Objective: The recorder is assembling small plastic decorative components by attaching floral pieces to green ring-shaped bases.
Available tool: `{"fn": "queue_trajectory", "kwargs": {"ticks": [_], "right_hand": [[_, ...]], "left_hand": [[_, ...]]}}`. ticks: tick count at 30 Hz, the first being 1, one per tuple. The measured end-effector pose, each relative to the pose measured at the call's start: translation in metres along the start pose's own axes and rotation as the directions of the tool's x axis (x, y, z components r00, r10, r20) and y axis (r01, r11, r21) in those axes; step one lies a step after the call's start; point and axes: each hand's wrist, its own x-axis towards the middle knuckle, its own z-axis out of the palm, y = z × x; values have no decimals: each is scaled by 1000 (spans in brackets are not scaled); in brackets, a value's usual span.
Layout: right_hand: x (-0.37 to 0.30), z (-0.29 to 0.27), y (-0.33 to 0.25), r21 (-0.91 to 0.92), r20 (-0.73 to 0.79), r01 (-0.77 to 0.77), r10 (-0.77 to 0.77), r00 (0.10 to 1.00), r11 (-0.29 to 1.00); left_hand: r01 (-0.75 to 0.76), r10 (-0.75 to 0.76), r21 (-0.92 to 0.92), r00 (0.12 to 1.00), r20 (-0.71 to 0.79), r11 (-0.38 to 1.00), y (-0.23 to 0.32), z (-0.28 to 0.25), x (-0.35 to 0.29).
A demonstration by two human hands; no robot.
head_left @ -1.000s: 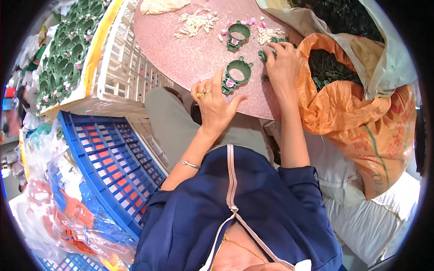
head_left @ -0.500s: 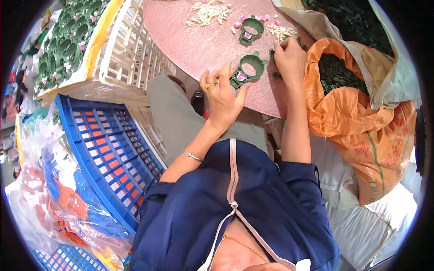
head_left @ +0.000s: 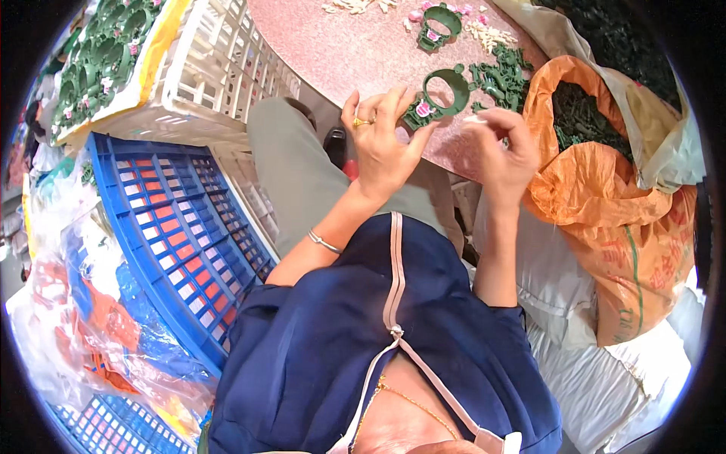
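My left hand (head_left: 384,151) pinches a green plastic ring-shaped part (head_left: 459,79) over the near edge of the round pink table (head_left: 333,57). A pink flower (head_left: 423,110) sits on the part's near side. Just right of it, my right hand (head_left: 508,159) is closed, with a small cream-coloured piece (head_left: 476,119) at the fingertips, slightly blurred. A similar green part with a pink flower (head_left: 428,42) stands farther back on the table. Small cream pieces (head_left: 490,35) lie beside it, and a heap of small green plastic pieces (head_left: 501,79) lies beyond my right hand.
An orange woven sack (head_left: 575,189) with dark green pieces inside stands at the right. To the left are a white crate (head_left: 200,94) topped with many green parts (head_left: 106,64), a blue plastic basket (head_left: 170,227) and clear plastic bags (head_left: 113,318).
My right hand has drawn back from the small pieces on the table towards the held part, bringing a cream piece. The green heap it covered now shows. My left hand keeps its hold.
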Motion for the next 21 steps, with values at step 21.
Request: {"fn": "queue_trajectory", "kwargs": {"ticks": [21], "right_hand": [[-23, 10, -29, -473, 47, 175, -174, 984, 864]], "left_hand": [[-297, 304, 78, 949, -90, 952, 7, -3, -6]]}}
